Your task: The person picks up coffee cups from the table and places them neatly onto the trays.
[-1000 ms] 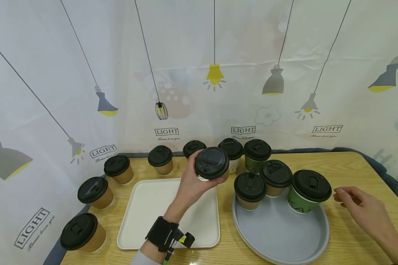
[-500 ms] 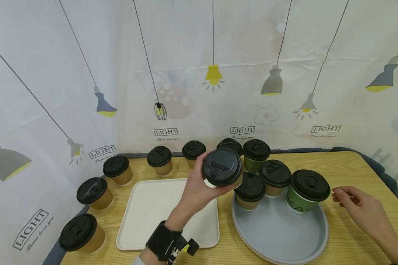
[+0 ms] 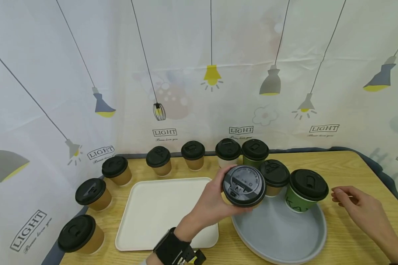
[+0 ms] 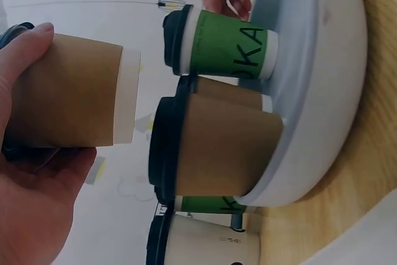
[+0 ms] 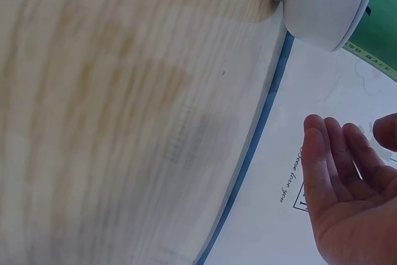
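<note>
My left hand [image 3: 212,208] grips a brown paper coffee cup [image 4: 68,91] by its side. In the head view its black lid [image 3: 244,186] faces me, raised over the left rim of the round grey tray [image 3: 282,237]. A second brown cup [image 4: 229,147], seen standing on the tray in the left wrist view, is hidden behind it in the head view. Farther back on the tray is another brown cup [image 3: 274,175], beside a green cup [image 3: 305,191]. My right hand [image 3: 361,208] is just right of the green cup, fingers loosely bent, holding nothing.
A cream rectangular tray [image 3: 166,213] lies left of the round one. Several brown lidded cups [image 3: 93,193] curve around its left and back. A white cup [image 3: 227,151] and another green cup [image 3: 255,151] stand at the back near the printed curtain [image 3: 185,73].
My left hand has carried the held cup rightward and toward me, from over the cream tray's back right to over the round tray's left rim. The right hand has stayed put.
</note>
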`<state>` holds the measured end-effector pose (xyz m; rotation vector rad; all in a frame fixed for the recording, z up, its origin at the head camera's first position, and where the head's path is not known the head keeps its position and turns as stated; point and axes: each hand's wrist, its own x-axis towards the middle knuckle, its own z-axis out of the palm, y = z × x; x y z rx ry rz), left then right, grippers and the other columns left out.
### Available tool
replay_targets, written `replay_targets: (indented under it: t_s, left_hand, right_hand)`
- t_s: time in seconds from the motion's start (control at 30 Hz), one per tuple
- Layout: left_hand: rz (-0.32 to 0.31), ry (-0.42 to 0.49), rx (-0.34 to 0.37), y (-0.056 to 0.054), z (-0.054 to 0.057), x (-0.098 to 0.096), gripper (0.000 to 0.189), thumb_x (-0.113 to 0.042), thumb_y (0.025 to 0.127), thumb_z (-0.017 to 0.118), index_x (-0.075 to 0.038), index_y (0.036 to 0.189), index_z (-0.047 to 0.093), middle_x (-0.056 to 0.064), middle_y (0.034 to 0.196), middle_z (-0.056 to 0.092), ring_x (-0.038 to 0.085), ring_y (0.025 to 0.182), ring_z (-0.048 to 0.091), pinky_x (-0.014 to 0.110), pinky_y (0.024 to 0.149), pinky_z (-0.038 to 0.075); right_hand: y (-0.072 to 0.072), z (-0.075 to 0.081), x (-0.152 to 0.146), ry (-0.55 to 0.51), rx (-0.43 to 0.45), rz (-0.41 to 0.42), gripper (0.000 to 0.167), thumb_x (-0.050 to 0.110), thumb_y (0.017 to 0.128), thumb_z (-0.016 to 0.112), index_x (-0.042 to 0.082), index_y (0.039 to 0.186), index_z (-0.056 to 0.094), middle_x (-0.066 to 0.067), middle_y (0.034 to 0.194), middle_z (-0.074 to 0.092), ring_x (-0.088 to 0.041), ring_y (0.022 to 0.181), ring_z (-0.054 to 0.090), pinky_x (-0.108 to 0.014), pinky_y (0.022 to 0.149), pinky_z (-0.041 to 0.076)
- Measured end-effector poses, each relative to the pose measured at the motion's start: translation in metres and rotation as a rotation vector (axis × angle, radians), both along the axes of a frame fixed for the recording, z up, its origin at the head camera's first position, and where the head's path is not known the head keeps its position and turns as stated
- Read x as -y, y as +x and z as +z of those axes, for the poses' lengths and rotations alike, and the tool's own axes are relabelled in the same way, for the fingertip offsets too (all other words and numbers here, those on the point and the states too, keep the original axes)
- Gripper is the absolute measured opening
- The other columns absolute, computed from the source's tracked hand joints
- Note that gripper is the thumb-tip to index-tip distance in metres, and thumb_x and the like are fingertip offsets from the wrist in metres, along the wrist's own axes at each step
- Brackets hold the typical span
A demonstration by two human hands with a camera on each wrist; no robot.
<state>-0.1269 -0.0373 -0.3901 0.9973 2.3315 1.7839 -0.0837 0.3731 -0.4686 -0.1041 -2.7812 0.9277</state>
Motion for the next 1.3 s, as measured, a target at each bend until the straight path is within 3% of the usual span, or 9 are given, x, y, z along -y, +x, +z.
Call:
replay_targets:
  t_s: [0.4,0.6,0.77,1.03,1.3]
  left_hand:
    - [-0.152,-0.068,0.042,0.013,-0.027,-0.005,0.104,-0.01,0.07,0.097,-0.016,0.156,0.039,-0.005,0.145,0.052,0.011,0.132,0.052,0.035,0.111,0.044]
    - [-0.147,-0.213,0.004,0.02,-0.042,-0.007,0.109,-0.021,0.072,0.097,-0.021,0.16,0.032,-0.005,0.149,0.052,0.01,0.136,0.049,0.039,0.114,0.042]
    - [-0.162,-0.238,0.026,0.025,-0.053,-0.008,0.107,-0.022,0.075,0.096,-0.018,0.159,0.03,-0.001,0.148,0.053,0.011,0.134,0.051,0.036,0.113,0.043]
    - [-0.131,-0.291,-0.138,0.03,-0.065,-0.009,0.1,-0.03,0.074,0.096,-0.02,0.153,0.036,-0.004,0.141,0.047,0.007,0.129,0.049,0.034,0.111,0.045]
    - [-0.101,-0.365,-0.116,0.033,-0.071,-0.013,0.101,-0.035,0.076,0.095,-0.02,0.155,0.033,-0.003,0.143,0.049,0.008,0.13,0.051,0.033,0.108,0.047]
  right_hand:
    - [0.0,-0.001,-0.001,0.001,-0.004,0.001,0.043,0.03,0.111,0.049,-0.008,0.124,0.064,-0.023,0.102,0.074,0.0,0.07,0.066,-0.023,0.056,0.052]
    - [-0.001,0.0,0.0,0.0,0.003,-0.005,0.044,0.032,0.111,0.049,-0.007,0.125,0.064,-0.023,0.102,0.074,0.0,0.071,0.065,-0.024,0.055,0.052]
    - [-0.001,0.0,0.001,0.009,0.001,-0.007,0.043,0.031,0.111,0.05,-0.007,0.124,0.064,-0.022,0.101,0.074,-0.002,0.07,0.065,-0.025,0.055,0.051]
    - [-0.001,0.001,0.001,0.019,0.013,-0.02,0.045,0.033,0.11,0.05,-0.007,0.123,0.064,-0.021,0.1,0.074,-0.006,0.07,0.066,-0.025,0.055,0.051]
    - [-0.001,0.001,0.002,0.017,0.029,-0.024,0.047,0.035,0.11,0.05,-0.008,0.125,0.063,-0.021,0.101,0.074,-0.011,0.071,0.067,-0.026,0.055,0.05]
